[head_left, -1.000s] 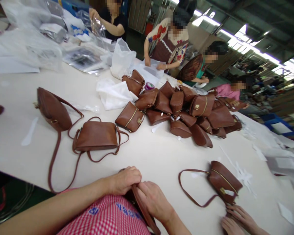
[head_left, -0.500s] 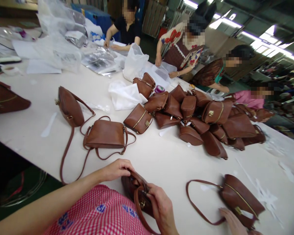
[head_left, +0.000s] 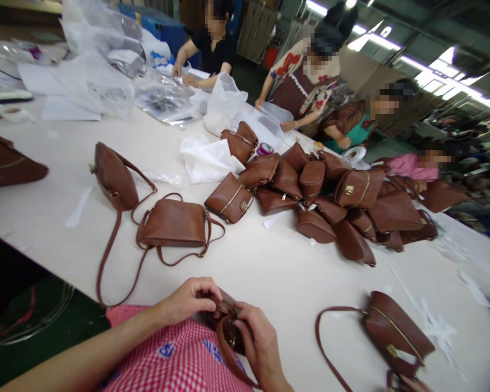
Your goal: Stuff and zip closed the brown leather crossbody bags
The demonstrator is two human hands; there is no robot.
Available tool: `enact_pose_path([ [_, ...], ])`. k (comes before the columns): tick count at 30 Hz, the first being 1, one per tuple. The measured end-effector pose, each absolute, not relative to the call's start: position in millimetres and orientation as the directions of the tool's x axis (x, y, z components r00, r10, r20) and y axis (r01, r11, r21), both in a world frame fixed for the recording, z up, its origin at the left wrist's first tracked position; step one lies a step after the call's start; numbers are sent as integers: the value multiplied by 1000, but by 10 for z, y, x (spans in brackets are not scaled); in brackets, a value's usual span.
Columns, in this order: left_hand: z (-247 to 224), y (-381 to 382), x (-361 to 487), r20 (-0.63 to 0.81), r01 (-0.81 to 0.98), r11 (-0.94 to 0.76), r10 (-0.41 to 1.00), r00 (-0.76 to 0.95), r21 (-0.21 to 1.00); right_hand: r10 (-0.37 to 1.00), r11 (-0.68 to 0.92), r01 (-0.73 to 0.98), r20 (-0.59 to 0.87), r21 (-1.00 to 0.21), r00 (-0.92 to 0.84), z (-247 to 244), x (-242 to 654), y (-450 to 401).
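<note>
Close to my body, at the table's front edge, a brown leather bag (head_left: 231,333) is held between both hands, its strap looping down in front. My left hand (head_left: 198,296) grips the bag's upper left part, fingers bent over a bunched piece of leather. Around the right side of the bag my right hand (head_left: 258,340) is closed, thumb near the metal fitting. The bag's underside is hidden. Just beyond my left hand, a brown bag (head_left: 175,223) lies with its strap spread, and another bag (head_left: 115,177) leans to its left.
A pile of brown bags (head_left: 314,185) covers the table's middle and right. At the lower right, another person's hand touches a bag (head_left: 400,329). White strips (head_left: 436,326) lie beside it. Several people work along the far side, near plastic sheets (head_left: 167,95).
My left hand has moved slightly down with the bag, and its fingers are more bent. At the lower right, the other person's hand has moved down and the strap there has shifted.
</note>
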State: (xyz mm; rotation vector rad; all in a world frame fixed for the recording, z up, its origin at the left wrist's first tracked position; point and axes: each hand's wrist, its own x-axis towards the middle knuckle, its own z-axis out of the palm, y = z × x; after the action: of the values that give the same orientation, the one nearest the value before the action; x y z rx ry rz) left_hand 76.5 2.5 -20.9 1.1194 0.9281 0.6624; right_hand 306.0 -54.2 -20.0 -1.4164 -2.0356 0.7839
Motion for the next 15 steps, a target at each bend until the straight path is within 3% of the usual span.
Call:
enact_pose_path([
  [2, -180, 0, 797, -287, 37, 306, 836, 467, 951, 952, 255, 624, 81, -739, -294, -213, 3041, -552],
  [8, -48, -26, 835, -169, 280, 12, 822, 544, 960, 962, 184, 596, 19, -781, -273, -200, 2998, -547],
  [15, -62, -72, 1010, -234, 624, -118, 861, 452, 773, 963, 30, 591, -134, -806, -233, -67, 2924, -421],
])
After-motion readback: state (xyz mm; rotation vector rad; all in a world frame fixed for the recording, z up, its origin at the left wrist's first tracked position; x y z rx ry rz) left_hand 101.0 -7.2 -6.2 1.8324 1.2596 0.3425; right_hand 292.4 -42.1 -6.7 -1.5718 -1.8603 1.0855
